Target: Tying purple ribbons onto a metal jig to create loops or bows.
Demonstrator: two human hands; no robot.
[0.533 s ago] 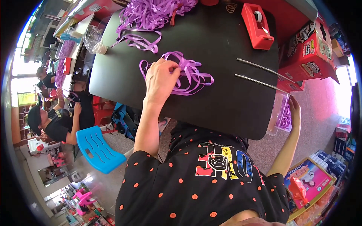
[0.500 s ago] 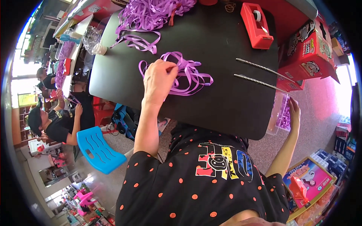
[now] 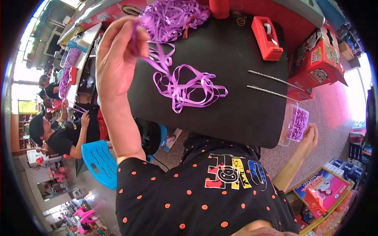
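Left hand [image 3: 115, 63]: fingers pinch purple ribbon [image 3: 143, 24]; looped ribbon [image 3: 204, 82] lies to their right. Right hand [image 3: 307, 139]: grip unclear; purple bits [image 3: 299, 124] near its fingers.

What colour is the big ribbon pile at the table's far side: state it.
Light purple. The ribbon pile shows best in the head view.

Left hand [image 3: 118, 59] is raised, purple ribbon [image 3: 149, 62] held up.
Right hand [image 3: 308, 139] is drawn back along the clear plastic bin [image 3: 292, 125].
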